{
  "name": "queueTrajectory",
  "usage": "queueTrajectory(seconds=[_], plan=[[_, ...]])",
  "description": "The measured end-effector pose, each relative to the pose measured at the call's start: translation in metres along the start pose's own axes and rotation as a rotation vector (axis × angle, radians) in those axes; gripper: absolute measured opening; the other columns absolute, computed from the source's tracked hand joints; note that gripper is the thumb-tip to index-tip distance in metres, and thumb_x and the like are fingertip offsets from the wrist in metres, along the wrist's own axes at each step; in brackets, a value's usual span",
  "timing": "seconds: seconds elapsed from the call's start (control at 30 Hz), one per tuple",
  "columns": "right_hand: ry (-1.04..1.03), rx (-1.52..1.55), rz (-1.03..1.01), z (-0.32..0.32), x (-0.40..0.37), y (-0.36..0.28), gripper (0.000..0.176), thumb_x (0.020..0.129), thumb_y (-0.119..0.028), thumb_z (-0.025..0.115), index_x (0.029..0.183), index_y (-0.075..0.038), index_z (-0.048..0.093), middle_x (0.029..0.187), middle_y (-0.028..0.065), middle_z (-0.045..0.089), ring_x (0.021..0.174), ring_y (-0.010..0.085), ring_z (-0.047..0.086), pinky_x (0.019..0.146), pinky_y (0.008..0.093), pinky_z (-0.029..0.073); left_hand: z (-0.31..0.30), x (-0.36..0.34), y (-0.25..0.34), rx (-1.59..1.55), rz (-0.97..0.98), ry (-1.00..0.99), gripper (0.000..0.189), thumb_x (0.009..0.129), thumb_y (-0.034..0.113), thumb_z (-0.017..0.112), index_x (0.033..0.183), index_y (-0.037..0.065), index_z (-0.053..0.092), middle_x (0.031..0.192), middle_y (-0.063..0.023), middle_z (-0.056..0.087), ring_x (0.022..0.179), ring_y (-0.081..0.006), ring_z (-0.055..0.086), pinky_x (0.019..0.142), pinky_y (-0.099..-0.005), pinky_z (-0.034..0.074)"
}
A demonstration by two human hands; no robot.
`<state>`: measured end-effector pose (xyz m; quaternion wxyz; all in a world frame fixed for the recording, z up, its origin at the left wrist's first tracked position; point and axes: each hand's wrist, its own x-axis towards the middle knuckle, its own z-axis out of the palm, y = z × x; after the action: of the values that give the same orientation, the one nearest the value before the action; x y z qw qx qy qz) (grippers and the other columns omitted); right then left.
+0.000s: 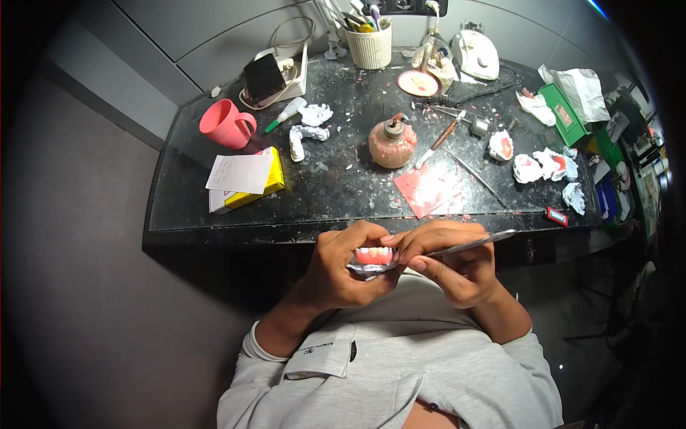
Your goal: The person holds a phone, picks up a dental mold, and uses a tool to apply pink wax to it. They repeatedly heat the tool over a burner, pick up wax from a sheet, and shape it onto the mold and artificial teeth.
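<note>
My left hand [341, 266] is closed around a dental model [371, 257] with pink wax gums and a row of pale teeth, its white plaster base showing underneath. Between the fingers of my right hand [451, 263] lies a slim metal carving tool [475, 244], its flat end pointing out to the right. The tool's other end is hidden by my fingers, right at the side of the model. Both hands are close together in front of the desk's near edge, above my lap.
On the dark desk [321, 204] stand a wax-covered spirit burner [392, 143], a pink wax sheet [423, 190], a wax knife [437, 143], a pink mug [227, 124] and a yellow box [268, 179]. Plaster pieces [527, 169] lie to the right, near a green box [563, 114].
</note>
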<state>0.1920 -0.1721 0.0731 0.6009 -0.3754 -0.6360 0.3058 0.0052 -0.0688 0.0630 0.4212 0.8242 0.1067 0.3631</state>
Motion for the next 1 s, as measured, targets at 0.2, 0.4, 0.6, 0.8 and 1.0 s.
queueTrajectory(seconds=[0.2, 0.4, 0.6, 0.8, 1.0], plan=[[0.044, 0.162, 0.128, 0.001, -0.005, 0.005, 0.006, 0.091, 0.004, 0.068, 0.094, 0.007, 0.073, 0.095, 0.0165, 0.074, 0.098, 0.0262, 0.071, 0.096, 0.0408, 0.056, 0.001, 0.0, -0.003, 0.062, 0.009, 0.01, 0.038, 0.068, 0.008, 0.086, 0.098, 0.0, 0.064, 0.081, -0.0069, 0.069, 0.069, -0.0128, 0.069, 0.063, -0.0262, 0.054], [0.055, 0.311, 0.19, 0.004, -0.007, 0.012, 0.01, 0.095, 0.004, 0.064, 0.098, 0.01, 0.071, 0.098, 0.0168, 0.073, 0.117, 0.0334, 0.066, 0.102, 0.0433, 0.053, 0.005, -0.001, -0.011, 0.192, 0.024, 0.08, 0.048, 0.072, 0.015, 0.09, 0.107, 0.001, 0.06, 0.082, -0.0082, 0.069, 0.068, -0.0146, 0.069, 0.064, -0.0263, 0.055], [0.229, 0.381, -0.062, -0.009, -0.007, 0.029, 0.022, 0.1, -0.014, 0.065, 0.1, 0.008, 0.063, 0.095, 0.0179, 0.072, 0.103, 0.0312, 0.072, 0.097, 0.0473, 0.057, -0.001, 0.002, 0.0, 0.065, -0.194, 0.078, 0.054, 0.069, 0.021, 0.095, 0.105, 0.002, 0.059, 0.082, -0.0035, 0.064, 0.071, -0.0097, 0.065, 0.068, -0.0247, 0.054], [0.281, 0.374, 0.187, -0.003, -0.019, 0.01, 0.019, 0.104, -0.013, 0.058, 0.104, 0.005, 0.053, 0.088, 0.0203, 0.071, 0.091, 0.0277, 0.075, 0.077, 0.0394, 0.064, 0.0, 0.001, -0.001, 0.023, -0.221, 0.016, 0.062, 0.072, 0.013, 0.091, 0.117, 0.001, 0.05, 0.085, -0.007, 0.068, 0.076, -0.0143, 0.072, 0.066, -0.0294, 0.057], [0.113, -0.132, 0.015, 0.015, -0.008, 0.013, 0.032, 0.086, -0.004, 0.079, 0.11, 0.005, 0.061, 0.109, 0.0189, 0.071, 0.099, 0.0234, 0.074, 0.087, 0.0333, 0.06, 0.007, -0.005, -0.007, 0.036, -0.18, 0.011, 0.073, 0.073, 0.011, 0.088, 0.128, -0.001, 0.042, 0.105, -0.0162, 0.067, 0.083, -0.0289, 0.076, 0.068, -0.0355, 0.06]])
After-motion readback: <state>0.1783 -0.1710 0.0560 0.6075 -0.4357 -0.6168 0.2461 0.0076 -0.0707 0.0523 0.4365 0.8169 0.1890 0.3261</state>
